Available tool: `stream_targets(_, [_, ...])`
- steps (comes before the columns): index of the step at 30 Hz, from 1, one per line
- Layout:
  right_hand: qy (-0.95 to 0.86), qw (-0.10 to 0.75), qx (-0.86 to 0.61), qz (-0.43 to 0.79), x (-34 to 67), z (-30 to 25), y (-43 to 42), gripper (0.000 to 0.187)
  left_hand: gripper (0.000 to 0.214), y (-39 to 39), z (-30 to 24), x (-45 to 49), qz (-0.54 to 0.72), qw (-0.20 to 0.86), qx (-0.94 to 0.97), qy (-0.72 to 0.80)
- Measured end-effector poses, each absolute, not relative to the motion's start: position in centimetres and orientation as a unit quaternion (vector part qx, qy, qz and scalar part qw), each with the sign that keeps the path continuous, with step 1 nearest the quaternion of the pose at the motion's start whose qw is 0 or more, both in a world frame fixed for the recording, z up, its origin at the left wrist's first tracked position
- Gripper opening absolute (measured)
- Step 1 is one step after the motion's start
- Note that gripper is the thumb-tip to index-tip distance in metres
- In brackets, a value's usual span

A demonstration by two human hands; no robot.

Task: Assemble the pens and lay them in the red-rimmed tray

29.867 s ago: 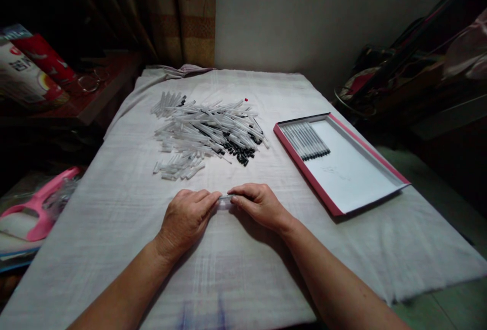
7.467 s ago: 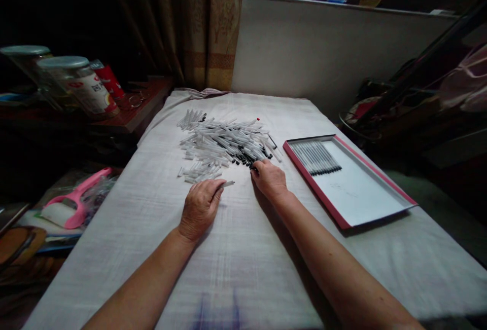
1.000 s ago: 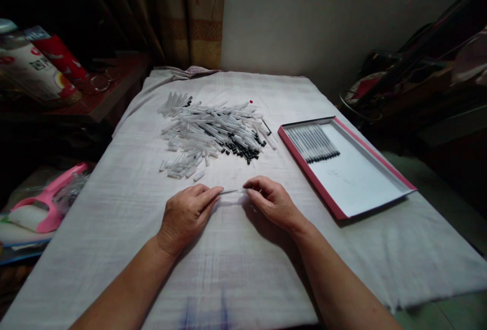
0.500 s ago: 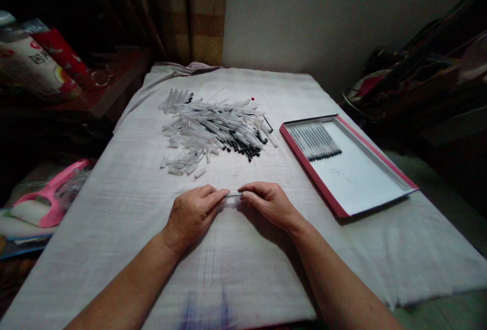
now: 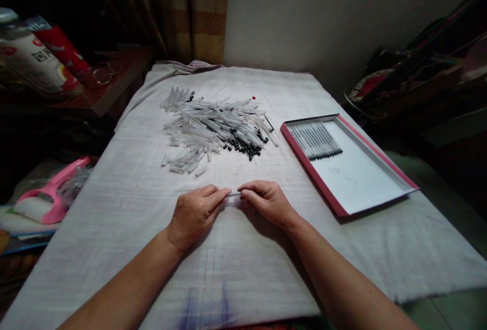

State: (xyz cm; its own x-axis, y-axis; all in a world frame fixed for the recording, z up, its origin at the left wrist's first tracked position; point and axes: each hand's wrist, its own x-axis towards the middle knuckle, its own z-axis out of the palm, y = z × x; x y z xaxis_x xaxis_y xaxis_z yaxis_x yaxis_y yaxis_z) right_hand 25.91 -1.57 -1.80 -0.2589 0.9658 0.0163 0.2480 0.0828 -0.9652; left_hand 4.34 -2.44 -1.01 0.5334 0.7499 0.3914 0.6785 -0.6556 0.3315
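Between my two hands a thin pen [image 5: 234, 193] lies crosswise, only its pale middle showing. My left hand [image 5: 198, 213] pinches its left part between thumb and fingers. From the other side my right hand [image 5: 266, 200] is closed on its right part; the fingers hide that end. Beyond my hands lies a heap of clear pen barrels [image 5: 216, 122], mixed with black end pieces [image 5: 245, 146] and loose clear caps [image 5: 186, 160]. To the right, a shallow pink-edged box [image 5: 365, 178] holds a row of pens [image 5: 315, 140] lying side by side, dark ends toward me.
A white cloth [image 5: 160, 279] covers the table. On a side table at the left stand a labelled jar [image 5: 34, 61] and a red container [image 5: 63, 48], with glasses [image 5: 103, 75] beside them. A pink tape dispenser [image 5: 57, 193] lies lower left. One red piece [image 5: 253, 98] sits behind the heap.
Both hands keep the same grip on the pen, with hardly any movement. The view has shifted very slightly.
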Motion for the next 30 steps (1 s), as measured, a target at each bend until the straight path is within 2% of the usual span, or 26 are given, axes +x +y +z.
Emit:
stream_targets(8, [-0.557, 0.415, -0.486, 0.53, 25.1, -1.5, -1.3, 0.019, 0.026, -2.1, -1.2, 4.8, 0.275, 0.139, 0.849, 0.43])
stream_targets(13, [-0.471, 0.464, -0.441, 0.608, 24.3, -1.3, -1.2, 0.032, 0.024, -1.6, -1.6, 5.7, 0.354, 0.206, 0.804, 0.431])
stream_targets(19, [-0.474, 0.491, -0.427, 0.593, 23.3, -1.1, -1.1, 0.03, 0.023, -1.4, -2.0, 5.5, 0.375, 0.227, 0.793, 0.424])
stream_targets(22, [-0.454, 0.544, -0.453, 0.541, 24.3, 0.2, -0.7, 0.034, 0.026, -1.2, -1.9, 5.2, 0.379, 0.224, 0.784, 0.437])
stream_targets(26, [-0.448, 0.623, -0.494, 0.41, 29.4, 2.9, 0.8, 0.036, 0.023, -0.8, -1.6, 4.6, 0.394, 0.23, 0.758, 0.465])
stream_targets(28, [-0.449, 0.639, -0.54, 0.314, 33.8, 3.8, 2.3, 0.038, 0.025, -0.6, -1.3, 4.3, 0.402, 0.229, 0.742, 0.486])
stream_targets(30, [-0.449, 0.617, -0.606, 0.226, 38.9, 4.2, 4.3, 0.045, 0.032, -0.4, -1.0, 4.1, 0.397, 0.231, 0.725, 0.512])
